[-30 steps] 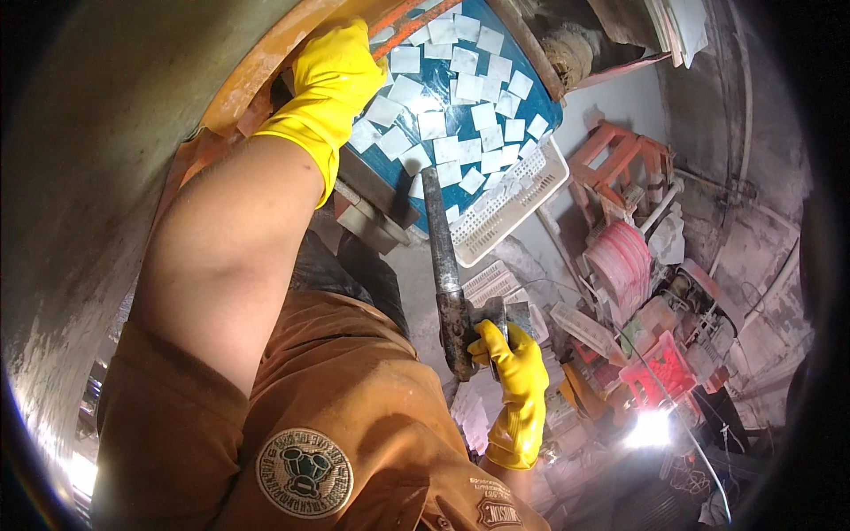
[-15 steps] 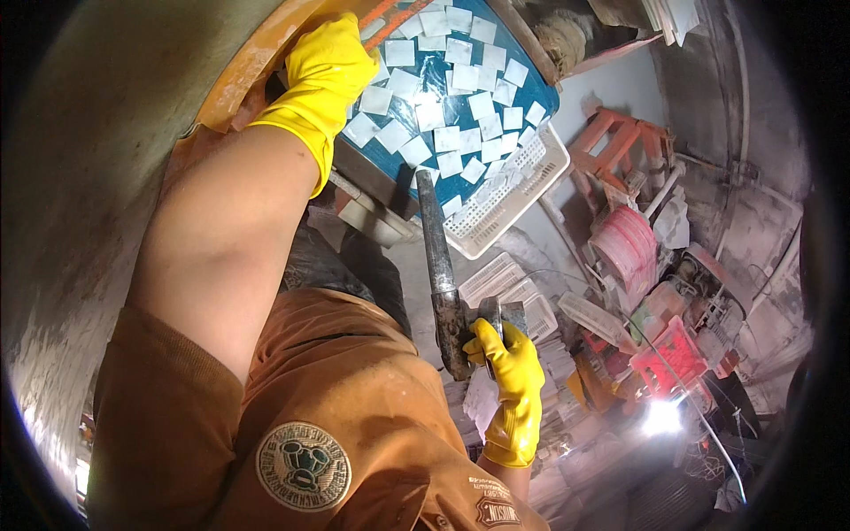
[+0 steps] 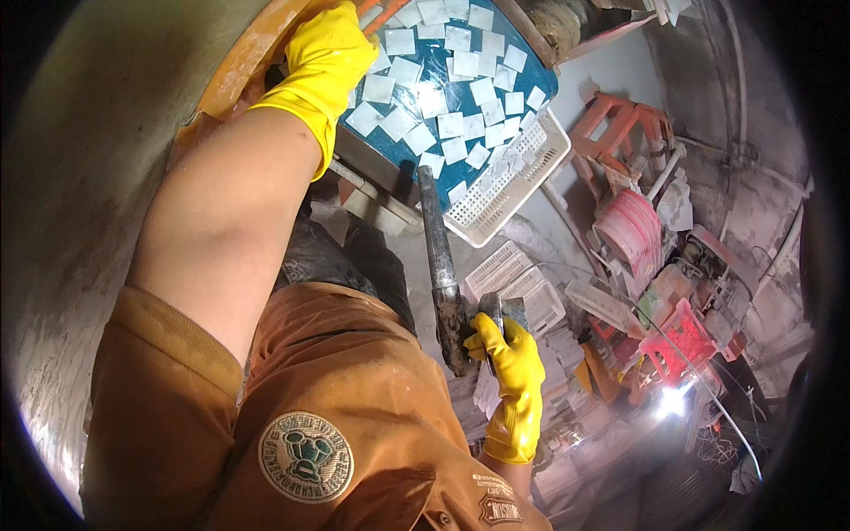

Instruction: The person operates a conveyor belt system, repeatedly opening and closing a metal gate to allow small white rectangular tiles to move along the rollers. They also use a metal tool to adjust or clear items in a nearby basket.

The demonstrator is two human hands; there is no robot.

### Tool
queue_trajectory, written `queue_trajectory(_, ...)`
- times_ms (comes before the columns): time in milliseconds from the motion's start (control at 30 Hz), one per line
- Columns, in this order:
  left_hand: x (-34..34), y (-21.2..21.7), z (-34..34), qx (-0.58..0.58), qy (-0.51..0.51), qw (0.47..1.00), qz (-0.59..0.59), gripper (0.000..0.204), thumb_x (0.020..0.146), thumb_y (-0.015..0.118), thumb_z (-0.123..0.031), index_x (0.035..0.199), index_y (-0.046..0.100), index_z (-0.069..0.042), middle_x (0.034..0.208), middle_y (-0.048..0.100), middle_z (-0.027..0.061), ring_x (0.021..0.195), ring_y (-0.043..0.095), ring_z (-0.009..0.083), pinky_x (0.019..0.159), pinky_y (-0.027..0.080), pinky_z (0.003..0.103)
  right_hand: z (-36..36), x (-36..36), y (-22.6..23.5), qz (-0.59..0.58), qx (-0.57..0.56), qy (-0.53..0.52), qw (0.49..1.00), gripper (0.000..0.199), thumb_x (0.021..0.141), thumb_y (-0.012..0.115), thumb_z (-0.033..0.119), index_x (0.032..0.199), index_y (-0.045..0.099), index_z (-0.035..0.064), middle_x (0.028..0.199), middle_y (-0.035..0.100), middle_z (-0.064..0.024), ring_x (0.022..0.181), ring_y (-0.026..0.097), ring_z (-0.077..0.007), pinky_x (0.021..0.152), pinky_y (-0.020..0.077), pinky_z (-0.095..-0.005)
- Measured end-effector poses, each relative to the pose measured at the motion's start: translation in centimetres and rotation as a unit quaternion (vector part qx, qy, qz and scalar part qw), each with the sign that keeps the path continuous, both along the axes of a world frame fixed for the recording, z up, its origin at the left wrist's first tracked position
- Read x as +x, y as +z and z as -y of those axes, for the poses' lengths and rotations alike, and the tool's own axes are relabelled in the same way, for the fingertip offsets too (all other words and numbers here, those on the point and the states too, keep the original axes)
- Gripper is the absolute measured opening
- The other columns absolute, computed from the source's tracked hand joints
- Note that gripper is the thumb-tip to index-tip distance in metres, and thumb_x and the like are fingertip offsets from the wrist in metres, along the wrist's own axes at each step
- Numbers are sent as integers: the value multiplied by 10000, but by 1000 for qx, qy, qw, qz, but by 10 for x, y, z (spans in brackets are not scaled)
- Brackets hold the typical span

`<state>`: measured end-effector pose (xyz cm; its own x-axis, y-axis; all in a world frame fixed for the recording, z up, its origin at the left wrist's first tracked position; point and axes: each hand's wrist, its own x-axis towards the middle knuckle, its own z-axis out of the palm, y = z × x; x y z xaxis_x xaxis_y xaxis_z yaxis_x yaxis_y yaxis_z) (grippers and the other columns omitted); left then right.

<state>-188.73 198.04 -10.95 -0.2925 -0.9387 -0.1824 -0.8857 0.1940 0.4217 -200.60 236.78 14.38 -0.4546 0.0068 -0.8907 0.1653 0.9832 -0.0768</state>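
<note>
At the upper left, my left hand [image 3: 328,53], in a yellow rubber glove, is closed around an orange bar [image 3: 382,16] that sticks out beside the fist. Beyond it lies a blue surface [image 3: 431,69] with many white square tiles [image 3: 379,88] scattered over it, some overlapping. My right hand [image 3: 512,358], also gloved in yellow, has its fingers curled on a grey metal block [image 3: 513,311] at the lower middle. Just left of these fingers a dark metal pipe [image 3: 436,234] slants up to the near edge of the blue surface. The glove hides part of the block.
A white perforated basket [image 3: 509,208] adjoins the blue surface's right edge. Further right stand an orange stool [image 3: 620,133], a pink ribbed roll [image 3: 630,232] and a red crate [image 3: 677,345]. Pale trays [image 3: 522,283] lie below the basket. A bright lamp [image 3: 671,403] shines at lower right.
The whole view has shifted slightly, with the tiles and basket a little higher in the picture. Both hands keep the same grip; neither has plainly moved against its surroundings.
</note>
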Motion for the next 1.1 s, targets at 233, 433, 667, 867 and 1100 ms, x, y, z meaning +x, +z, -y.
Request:
queue_trajectory(233, -4, 28, -2, 12, 25, 999, 19, 436, 872, 746, -398, 1141, 677, -62, 1083, 728, 217, 1023, 704, 415, 879, 552, 499, 0, 13, 3, -4, 2, -15, 1000, 513, 934, 757, 444, 1123, 717, -31, 894, 778, -128, 823, 741, -201, 801, 551, -324)
queue_trajectory(433, -5, 49, 0, 23, 30, 999, 24, 360, 890, 729, -360, 1069, 684, -50, 1017, 732, 213, 980, 715, 401, 857, 557, 495, 0, 24, 4, -5, -17, -30, 999, 475, 946, 755, 407, 1107, 709, -37, 889, 771, -130, 814, 730, -199, 795, 556, -325)
queue_trajectory(667, -4, 47, 1, 14, 41, 999, 17, 349, 878, 741, -350, 1053, 684, -53, 1000, 735, 207, 978, 717, 406, 853, 561, 499, 2, 32, 4, -2, -29, -46, 999, 464, 948, 757, 398, 1096, 709, -39, 893, 770, -132, 814, 726, -198, 798, 556, -327)
queue_trajectory(867, -1, 53, 5, 37, 37, 999, 0, 348, 870, 749, -348, 1064, 688, -65, 1013, 736, 206, 994, 717, 405, 862, 562, 499, 6, 41, 5, -7, -30, -45, 999, 467, 948, 754, 396, 1113, 711, -40, 888, 768, -126, 813, 723, -192, 794, 551, -328)
queue_trajectory(1100, 1, 64, 7, 50, 37, 998, -4, 339, 868, 748, -328, 1078, 693, -67, 1050, 736, 210, 1012, 710, 418, 881, 560, 506, 9, 50, 3, -2, -39, -42, 998, 468, 949, 749, 401, 1110, 712, -37, 886, 768, -125, 806, 714, -189, 785, 543, -323)
